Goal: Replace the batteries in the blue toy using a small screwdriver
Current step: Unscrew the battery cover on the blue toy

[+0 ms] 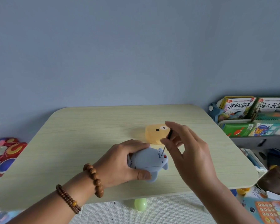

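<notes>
The blue toy, a small grey-blue animal, lies belly up on the light wooden table. My left hand grips it from the left, thumb at its near side and fingers over the far side. My right hand pinches a small screwdriver with a black handle between thumb and fingers. The thin shaft slants down and its tip sits in the toy's underside, beside a small red part. No batteries are visible.
A translucent orange box with a bear face stands just behind the toy. A green plastic egg lies on the floor under the near table edge. Children's books fill a rack at right; toys lie at left.
</notes>
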### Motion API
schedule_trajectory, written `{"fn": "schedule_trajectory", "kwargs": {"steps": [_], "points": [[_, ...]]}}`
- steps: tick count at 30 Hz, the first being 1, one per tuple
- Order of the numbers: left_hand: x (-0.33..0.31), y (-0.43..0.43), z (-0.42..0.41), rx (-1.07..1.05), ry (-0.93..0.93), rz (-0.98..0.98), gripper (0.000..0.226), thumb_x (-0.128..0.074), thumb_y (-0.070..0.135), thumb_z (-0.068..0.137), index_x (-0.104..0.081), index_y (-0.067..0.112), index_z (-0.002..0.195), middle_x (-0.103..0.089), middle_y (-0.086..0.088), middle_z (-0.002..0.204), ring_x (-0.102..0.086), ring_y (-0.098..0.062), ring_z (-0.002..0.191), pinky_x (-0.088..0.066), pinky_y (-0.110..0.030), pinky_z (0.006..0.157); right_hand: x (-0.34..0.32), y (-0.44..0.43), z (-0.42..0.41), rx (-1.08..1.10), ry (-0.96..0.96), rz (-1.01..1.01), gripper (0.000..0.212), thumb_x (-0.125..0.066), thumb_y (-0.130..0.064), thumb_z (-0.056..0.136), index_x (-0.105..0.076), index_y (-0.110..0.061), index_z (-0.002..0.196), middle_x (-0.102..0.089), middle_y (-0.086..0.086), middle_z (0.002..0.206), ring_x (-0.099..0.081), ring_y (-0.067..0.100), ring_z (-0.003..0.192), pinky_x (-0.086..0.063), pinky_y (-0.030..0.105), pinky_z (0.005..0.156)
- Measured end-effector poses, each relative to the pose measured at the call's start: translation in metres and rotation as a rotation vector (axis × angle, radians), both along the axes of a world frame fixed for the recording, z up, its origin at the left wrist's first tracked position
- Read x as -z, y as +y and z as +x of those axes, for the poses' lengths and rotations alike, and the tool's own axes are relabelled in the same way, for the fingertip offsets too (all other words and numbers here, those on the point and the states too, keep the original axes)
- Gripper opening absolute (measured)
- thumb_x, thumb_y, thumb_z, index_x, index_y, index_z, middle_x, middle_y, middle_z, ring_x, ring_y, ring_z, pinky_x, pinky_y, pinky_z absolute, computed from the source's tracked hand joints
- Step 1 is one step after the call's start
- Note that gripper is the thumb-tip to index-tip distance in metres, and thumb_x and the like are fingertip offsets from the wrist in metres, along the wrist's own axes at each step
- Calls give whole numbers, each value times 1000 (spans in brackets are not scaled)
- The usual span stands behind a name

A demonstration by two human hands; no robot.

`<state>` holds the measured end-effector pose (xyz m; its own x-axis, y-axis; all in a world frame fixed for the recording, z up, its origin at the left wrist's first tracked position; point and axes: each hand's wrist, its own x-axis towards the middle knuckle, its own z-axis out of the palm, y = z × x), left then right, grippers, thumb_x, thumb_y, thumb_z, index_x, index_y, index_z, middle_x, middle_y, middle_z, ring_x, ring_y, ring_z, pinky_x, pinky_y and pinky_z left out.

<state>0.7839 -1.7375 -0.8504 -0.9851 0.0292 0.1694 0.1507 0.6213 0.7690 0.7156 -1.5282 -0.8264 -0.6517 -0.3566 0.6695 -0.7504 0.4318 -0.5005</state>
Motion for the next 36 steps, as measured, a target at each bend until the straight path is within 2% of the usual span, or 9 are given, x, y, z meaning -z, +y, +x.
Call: {"fn": "schedule_trajectory", "kwargs": {"steps": [3,7,13,17,21,27,31,33,36], "points": [[0,-1,1,6,-1,-3,80,-92,49,58,-62,32,131,-59,23,128,-54,6,120,-46,-22,103,-1,4,-1,18,94,22,25,-75,-25,90,-72,-19,114,-69,-8,90,-63,4,74,-55,29,64],[-1,-2,1,8,-19,10,81,-92,50,58,-62,34,131,-59,22,128,-55,4,120,-48,-24,103,-1,9,-2,-47,79,-41,27,-67,-13,96,-72,-13,123,-76,-5,102,-72,5,88,-57,21,76],[0,-1,1,5,-14,15,80,-93,50,57,-62,35,130,-59,24,126,-56,4,120,-48,-25,104,-1,6,-6,-9,115,-29,29,-75,-15,90,-75,-14,119,-70,-2,82,-64,15,66,-53,31,61],[-1,-1,2,-3,-17,18,80,-93,48,58,-63,34,130,-60,22,127,-56,5,120,-48,-26,104,-2,5,-3,-63,1,-35,33,-68,-15,95,-69,-20,128,-73,-10,101,-69,7,80,-56,20,68],[-1,-1,1,5,-26,17,82,-93,50,57,-62,34,131,-60,22,127,-56,3,121,-48,-29,104,-3,8,-2,-110,-58,-8,39,-66,-7,93,-68,-21,129,-75,-14,100,-70,0,83,-42,0,66],[0,-2,2,4,-23,14,81,-92,52,57,-62,36,130,-59,25,128,-55,4,121,-48,-31,105,-3,7,-2,-45,41,35,37,-74,-19,90,-70,-21,127,-61,-16,82,-56,4,67,-49,17,64],[0,-2,2,0,-24,17,82,-93,50,57,-62,34,131,-60,23,128,-55,4,121,-48,-32,105,-3,9,1,-90,-30,48,43,-66,-21,95,-61,-26,137,-67,-18,98,-64,4,80,-54,20,71],[0,-1,2,1,-28,15,82,-93,49,57,-61,33,131,-60,23,128,-55,4,121,-49,-31,104,-3,10,3,-110,-100,47,48,-63,-14,96,-57,-28,141,-70,-20,107,-67,4,87,-53,13,76],[-1,-1,2,2,-25,7,82,-93,49,57,-62,33,131,-60,22,128,-56,3,120,-49,-30,104,-3,11,2,-118,-120,40,53,-63,-3,94,-58,-28,140,-74,-16,100,-69,3,86,-50,6,77]]}}
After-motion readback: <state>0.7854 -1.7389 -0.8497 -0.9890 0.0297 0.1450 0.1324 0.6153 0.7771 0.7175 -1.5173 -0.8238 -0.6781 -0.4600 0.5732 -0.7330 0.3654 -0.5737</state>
